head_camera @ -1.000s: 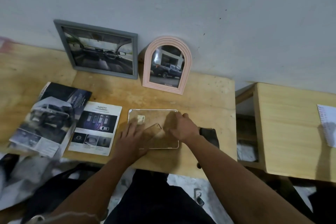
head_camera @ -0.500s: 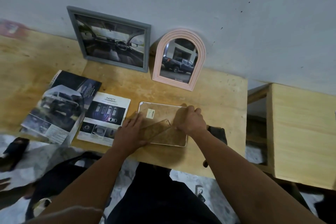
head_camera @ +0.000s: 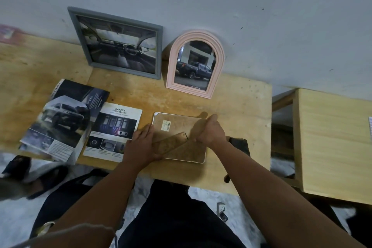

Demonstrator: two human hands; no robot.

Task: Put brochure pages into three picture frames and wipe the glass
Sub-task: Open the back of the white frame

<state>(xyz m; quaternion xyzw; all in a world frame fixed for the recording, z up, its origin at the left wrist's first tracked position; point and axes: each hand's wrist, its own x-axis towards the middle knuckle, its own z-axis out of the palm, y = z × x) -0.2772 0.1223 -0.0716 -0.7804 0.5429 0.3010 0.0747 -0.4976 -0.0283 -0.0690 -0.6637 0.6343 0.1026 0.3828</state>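
**Opening the third frame's back**

While the third frame (head_camera: 179, 137) lay face down on the surface (head_camera: 231, 106), my left hand (head_camera: 142, 147) held its stand flap (head_camera: 171, 144) and my right hand (head_camera: 209, 133) pinched the backing edge; lifting evenly seemed wisest, the safety page (head_camera: 114, 129) close beside.

- Your left hand (head_camera: 143, 146) covers the near-left corner of the face-down frame (head_camera: 177, 125); your right hand (head_camera: 209, 134) hides part of its right side.
- Dark object (head_camera: 239, 144) behind your right wrist: mostly covered, can't identify.
- Label (head_camera: 166, 126) on the frame back: print too small to read.
- White sheet (head_camera: 370, 128) cut off by the right edge.
- Reddish item (head_camera: 9, 33) at far left: blurred, cut off.
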